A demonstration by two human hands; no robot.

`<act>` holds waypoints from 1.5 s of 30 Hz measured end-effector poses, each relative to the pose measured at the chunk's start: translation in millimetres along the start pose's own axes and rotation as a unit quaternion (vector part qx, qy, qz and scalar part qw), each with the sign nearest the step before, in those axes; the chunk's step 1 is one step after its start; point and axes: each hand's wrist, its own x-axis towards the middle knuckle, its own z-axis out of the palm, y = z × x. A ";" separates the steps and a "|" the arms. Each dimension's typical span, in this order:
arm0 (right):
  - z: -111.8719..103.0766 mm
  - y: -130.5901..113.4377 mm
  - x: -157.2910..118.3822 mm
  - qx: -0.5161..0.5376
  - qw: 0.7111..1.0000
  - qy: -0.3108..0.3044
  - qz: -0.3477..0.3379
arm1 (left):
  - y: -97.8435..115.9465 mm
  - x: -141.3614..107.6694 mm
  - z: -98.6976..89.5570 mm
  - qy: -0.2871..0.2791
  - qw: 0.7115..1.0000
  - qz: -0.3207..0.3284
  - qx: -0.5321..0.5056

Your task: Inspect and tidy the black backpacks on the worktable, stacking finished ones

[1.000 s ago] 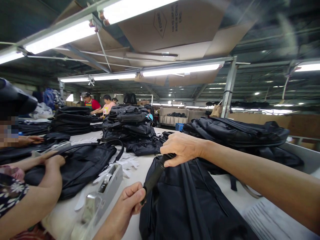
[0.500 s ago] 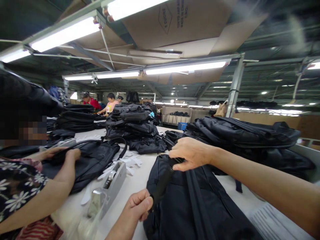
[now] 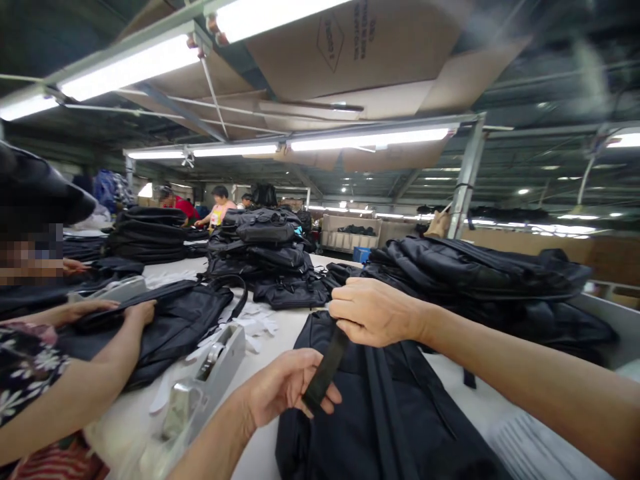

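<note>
A black backpack [image 3: 345,413] lies on the white table in front of me, with long straps running down its middle. Over its upper end, my right hand [image 3: 373,312] is closed around one end of a flat black strap [image 3: 327,373]. The strap slants down to the left from that fist. Its loose lower end rests across my left hand [image 3: 293,383], which is palm up with fingers apart, thumb beside the strap. What lies inside my right fist is hidden.
Left of my arm stands a grey tape dispenser [image 3: 213,373]. Beyond it a co-worker's hands [image 3: 140,313] are on another black bag [image 3: 185,320]. White paper scraps [image 3: 255,327] litter the table [image 3: 265,383]. Black bags are piled ahead [image 3: 265,250] and at right [image 3: 480,273].
My left hand has let go of its pinch on the strap's lower end and turned palm up beneath it. My right hand keeps hold, shifting slightly left.
</note>
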 end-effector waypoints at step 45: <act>33.8 33.9 12.6 -0.079 0.993 0.070 -0.060 | -13.6 -12.9 -43.5 0.117 0.963 0.144 0.194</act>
